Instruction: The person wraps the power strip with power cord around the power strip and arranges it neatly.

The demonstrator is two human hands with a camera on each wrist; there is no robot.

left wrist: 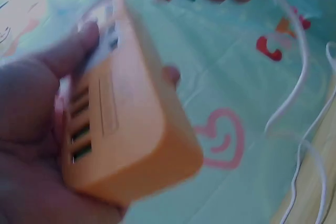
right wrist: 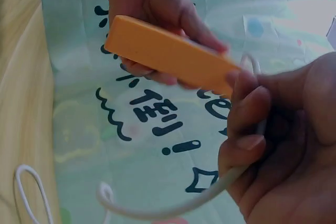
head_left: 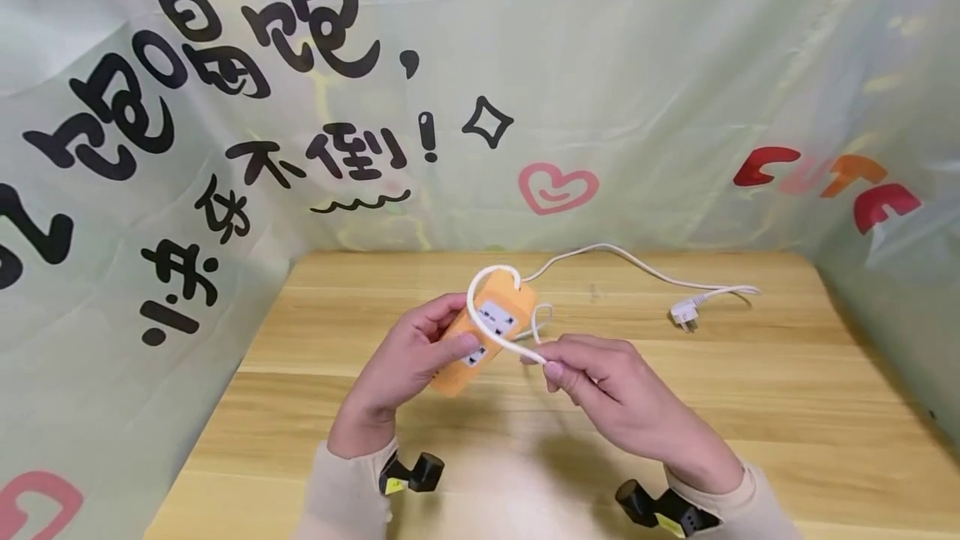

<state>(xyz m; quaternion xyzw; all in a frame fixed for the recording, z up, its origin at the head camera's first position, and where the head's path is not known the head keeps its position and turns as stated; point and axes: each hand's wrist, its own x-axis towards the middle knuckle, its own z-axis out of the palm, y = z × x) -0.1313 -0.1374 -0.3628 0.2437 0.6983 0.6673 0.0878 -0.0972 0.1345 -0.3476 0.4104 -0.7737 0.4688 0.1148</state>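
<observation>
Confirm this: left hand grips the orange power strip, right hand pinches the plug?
No: the head view shows the right hand pinching the white cord; the plug lies on the table. The left hand does grip the orange power strip.

A printed pale-green cloth (head_left: 637, 98) hangs behind the wooden table (head_left: 795, 390).

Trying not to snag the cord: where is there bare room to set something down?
Bare wood on the table: its left side, between edge and left hand; and its right side, between edge and right hand, nearer than the plug. Crowded: the middle, with the orange power strip and looped white cord, and the back right, where the cord runs to the plug.
</observation>
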